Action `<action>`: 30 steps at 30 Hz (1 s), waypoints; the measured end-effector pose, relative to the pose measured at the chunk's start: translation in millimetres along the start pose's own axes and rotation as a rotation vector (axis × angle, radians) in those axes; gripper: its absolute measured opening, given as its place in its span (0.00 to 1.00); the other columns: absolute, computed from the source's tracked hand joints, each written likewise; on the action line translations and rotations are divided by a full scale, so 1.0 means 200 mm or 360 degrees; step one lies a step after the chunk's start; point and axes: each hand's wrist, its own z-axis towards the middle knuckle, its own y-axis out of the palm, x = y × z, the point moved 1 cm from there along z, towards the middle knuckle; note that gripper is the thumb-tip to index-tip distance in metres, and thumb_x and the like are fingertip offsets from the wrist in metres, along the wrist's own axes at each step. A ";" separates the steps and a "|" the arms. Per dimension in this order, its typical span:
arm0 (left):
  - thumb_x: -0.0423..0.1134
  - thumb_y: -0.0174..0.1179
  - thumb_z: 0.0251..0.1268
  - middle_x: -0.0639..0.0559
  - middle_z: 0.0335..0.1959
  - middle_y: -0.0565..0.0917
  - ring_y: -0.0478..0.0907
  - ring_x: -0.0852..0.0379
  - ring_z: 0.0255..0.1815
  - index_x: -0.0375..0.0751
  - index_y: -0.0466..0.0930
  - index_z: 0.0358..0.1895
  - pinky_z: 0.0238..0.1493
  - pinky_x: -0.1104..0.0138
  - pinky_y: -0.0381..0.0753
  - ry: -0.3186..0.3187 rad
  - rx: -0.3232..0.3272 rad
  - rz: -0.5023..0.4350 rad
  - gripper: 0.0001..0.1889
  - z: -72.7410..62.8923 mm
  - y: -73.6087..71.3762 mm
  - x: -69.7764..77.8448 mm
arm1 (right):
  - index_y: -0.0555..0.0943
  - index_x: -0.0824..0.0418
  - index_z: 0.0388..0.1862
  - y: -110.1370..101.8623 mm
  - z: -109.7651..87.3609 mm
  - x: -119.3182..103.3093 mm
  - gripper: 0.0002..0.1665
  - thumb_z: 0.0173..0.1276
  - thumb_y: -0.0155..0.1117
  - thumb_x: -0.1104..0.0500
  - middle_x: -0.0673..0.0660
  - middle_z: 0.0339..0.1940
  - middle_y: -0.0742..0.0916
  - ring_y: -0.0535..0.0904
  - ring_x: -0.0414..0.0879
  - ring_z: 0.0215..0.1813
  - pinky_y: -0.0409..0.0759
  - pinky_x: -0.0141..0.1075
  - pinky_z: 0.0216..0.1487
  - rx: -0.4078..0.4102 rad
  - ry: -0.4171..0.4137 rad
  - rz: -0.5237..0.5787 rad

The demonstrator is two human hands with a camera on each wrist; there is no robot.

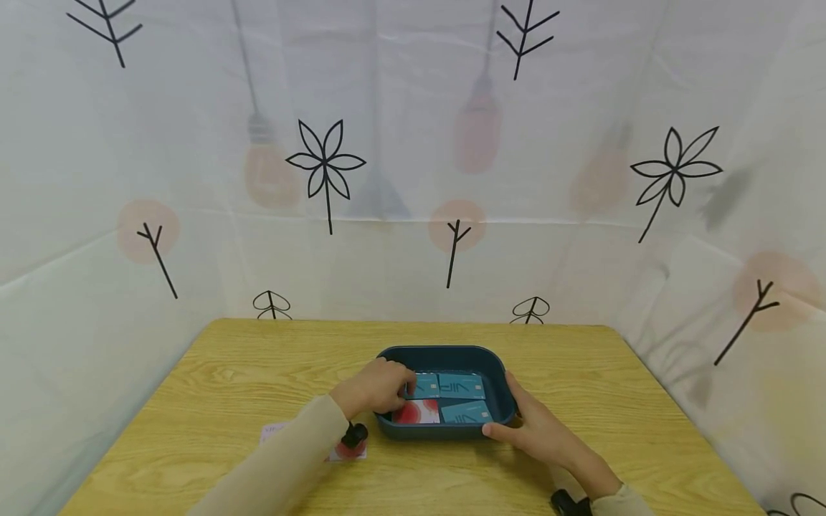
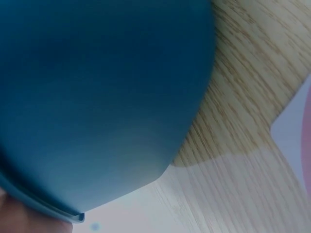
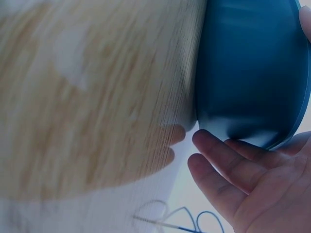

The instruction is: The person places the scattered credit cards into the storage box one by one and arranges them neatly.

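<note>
A dark blue rectangular tub (image 1: 445, 432) stands on the table. Inside it lie teal VIP cards, one at the back left (image 1: 426, 385), another at the back right (image 1: 461, 386) and a third at the front right (image 1: 467, 413). A white card with red circles (image 1: 418, 412) lies at the front left. My left hand (image 1: 379, 385) reaches over the tub's left wall, fingers bent down at the back left card; its fingertips are partly hidden, so I cannot tell whether they pinch it. My right hand (image 1: 538, 426) holds the tub's right end, thumb at the front corner and fingers along the side.
On the wooden table (image 1: 258, 380), a pinkish card (image 1: 272, 431) and a card with a red circle (image 1: 351, 451) lie left of the tub, partly covered by the left sleeve and wrist camera. A white patterned cloth (image 1: 400, 265) hangs behind the table.
</note>
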 end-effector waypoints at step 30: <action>0.39 0.61 0.63 0.62 0.31 0.77 0.72 0.65 0.30 0.49 0.81 0.40 0.36 0.70 0.75 0.0025 0.0096 -0.0285 0.04 -0.05 -0.03 -0.01 | 0.36 0.63 0.77 0.00 0.00 0.01 0.65 0.59 0.66 0.37 0.69 0.75 0.56 0.69 0.58 0.66 0.68 0.54 0.61 -0.0006 0.0004 -0.0010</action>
